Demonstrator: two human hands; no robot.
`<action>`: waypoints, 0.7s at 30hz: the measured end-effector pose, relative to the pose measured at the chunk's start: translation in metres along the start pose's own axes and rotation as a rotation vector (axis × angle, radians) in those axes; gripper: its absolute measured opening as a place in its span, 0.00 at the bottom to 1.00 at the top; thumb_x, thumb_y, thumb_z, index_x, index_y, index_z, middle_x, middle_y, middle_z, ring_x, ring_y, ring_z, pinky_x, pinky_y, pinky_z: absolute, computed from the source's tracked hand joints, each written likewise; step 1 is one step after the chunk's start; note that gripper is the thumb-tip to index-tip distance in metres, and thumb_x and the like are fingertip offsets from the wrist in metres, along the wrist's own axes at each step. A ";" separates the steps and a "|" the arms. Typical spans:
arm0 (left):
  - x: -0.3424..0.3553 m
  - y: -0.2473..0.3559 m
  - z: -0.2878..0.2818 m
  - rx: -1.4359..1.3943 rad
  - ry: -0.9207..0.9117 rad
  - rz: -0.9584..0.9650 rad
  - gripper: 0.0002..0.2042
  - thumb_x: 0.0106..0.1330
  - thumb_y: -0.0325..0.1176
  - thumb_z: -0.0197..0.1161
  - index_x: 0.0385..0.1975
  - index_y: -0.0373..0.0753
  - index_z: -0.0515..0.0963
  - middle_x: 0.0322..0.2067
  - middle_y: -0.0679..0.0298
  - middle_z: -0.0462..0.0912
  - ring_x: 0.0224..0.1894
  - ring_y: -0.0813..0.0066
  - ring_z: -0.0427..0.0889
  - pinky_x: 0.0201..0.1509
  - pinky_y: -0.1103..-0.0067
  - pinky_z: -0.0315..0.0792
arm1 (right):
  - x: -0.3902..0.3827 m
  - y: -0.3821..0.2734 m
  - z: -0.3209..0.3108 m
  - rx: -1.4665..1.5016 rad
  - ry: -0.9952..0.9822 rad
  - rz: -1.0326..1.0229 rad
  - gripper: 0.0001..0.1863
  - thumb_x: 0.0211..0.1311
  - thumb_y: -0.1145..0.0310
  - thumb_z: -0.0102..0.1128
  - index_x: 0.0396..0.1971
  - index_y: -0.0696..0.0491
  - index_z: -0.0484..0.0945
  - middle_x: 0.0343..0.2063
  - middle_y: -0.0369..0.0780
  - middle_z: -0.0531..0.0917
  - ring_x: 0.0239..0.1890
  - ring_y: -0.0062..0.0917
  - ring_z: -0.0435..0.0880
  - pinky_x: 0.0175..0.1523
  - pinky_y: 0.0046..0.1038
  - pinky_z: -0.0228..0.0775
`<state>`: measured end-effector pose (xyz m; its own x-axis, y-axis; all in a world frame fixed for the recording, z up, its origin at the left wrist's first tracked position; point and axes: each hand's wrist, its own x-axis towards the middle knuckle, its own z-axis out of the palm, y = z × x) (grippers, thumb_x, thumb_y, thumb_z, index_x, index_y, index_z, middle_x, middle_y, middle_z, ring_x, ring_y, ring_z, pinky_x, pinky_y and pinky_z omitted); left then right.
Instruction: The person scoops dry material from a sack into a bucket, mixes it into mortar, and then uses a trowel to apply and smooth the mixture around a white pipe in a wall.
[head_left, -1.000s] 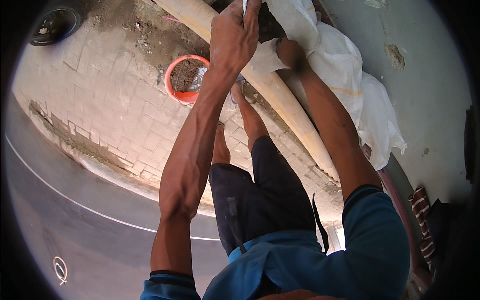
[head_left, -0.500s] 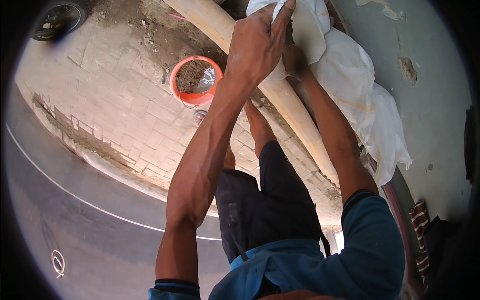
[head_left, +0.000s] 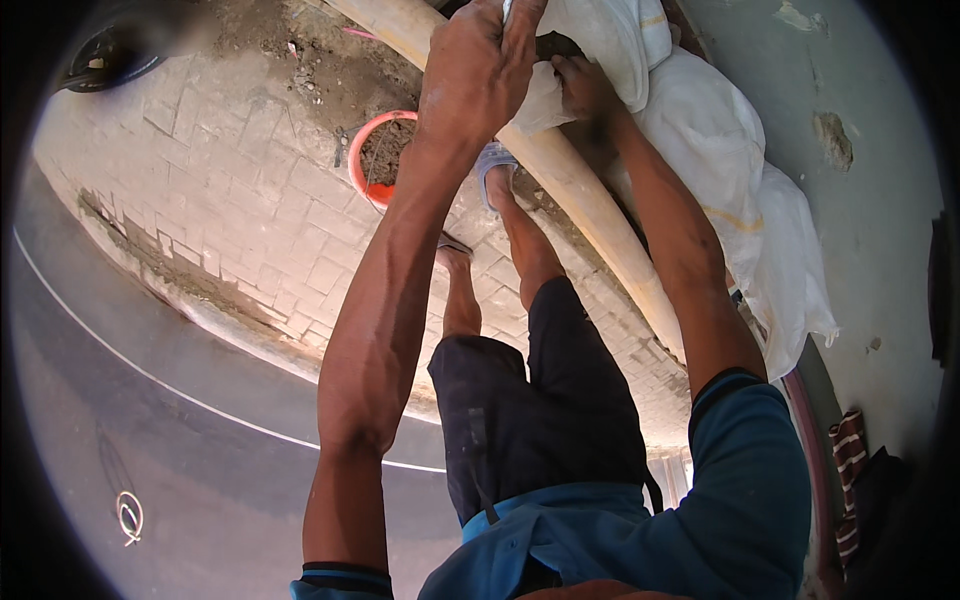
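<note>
At the top, my left hand [head_left: 475, 75] is closed on the edge of a white woven sack [head_left: 600, 40]; its fingertips run close to the upper rim. To its right, my right hand [head_left: 588, 88] has its fingers bent against a dark lump [head_left: 558, 46] at the sack's side. The lump's kind is too unclear to name. Part of the sack between both hands hangs over a pale rounded beam. Below and left of my left hand stands an orange bucket [head_left: 357, 160] with wet brown soil or mortar in it, partly hidden by my forearm.
The long pale beam [head_left: 600, 225] runs diagonally beside my sandalled feet. More white sacking [head_left: 715, 150] lies along the grey wall [head_left: 850, 250]. Paving bricks [head_left: 230, 200] cover the ground, with a road at lower left. A dark wheel [head_left: 115, 60] is at upper left.
My left hand has shifted left and slightly up, still holding the sack. My right hand has moved up, and the dark lump shows more plainly. My forearm covers more of the bucket.
</note>
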<state>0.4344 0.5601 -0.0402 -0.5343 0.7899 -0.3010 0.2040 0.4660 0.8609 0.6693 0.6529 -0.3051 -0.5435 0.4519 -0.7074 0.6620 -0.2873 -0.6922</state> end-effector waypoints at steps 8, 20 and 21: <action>-0.003 0.010 -0.007 0.040 -0.031 -0.023 0.31 0.75 0.62 0.50 0.44 0.34 0.79 0.23 0.53 0.80 0.28 0.58 0.80 0.38 0.66 0.74 | -0.046 -0.024 -0.007 0.164 0.006 0.100 0.24 0.72 0.43 0.57 0.52 0.48 0.76 0.16 0.28 0.64 0.13 0.15 0.58 0.16 0.21 0.47; -0.045 0.000 -0.038 0.085 -0.198 -0.097 0.35 0.73 0.64 0.53 0.63 0.37 0.72 0.35 0.50 0.85 0.40 0.58 0.85 0.48 0.65 0.76 | -0.241 -0.159 -0.025 0.132 -0.036 0.286 0.25 0.74 0.43 0.55 0.49 0.52 0.76 0.14 0.30 0.65 0.08 0.11 0.58 0.11 0.18 0.48; -0.054 -0.006 -0.041 0.053 -0.176 -0.063 0.36 0.73 0.64 0.53 0.66 0.37 0.70 0.38 0.49 0.85 0.42 0.58 0.85 0.50 0.66 0.77 | -0.259 -0.162 -0.023 0.137 -0.037 0.292 0.25 0.74 0.44 0.55 0.49 0.53 0.75 0.15 0.30 0.66 0.08 0.11 0.58 0.11 0.18 0.49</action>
<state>0.4286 0.4980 -0.0124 -0.3965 0.8139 -0.4247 0.2198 0.5333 0.8169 0.7145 0.6018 -0.0068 -0.3609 0.3036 -0.8818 0.7182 -0.5127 -0.4704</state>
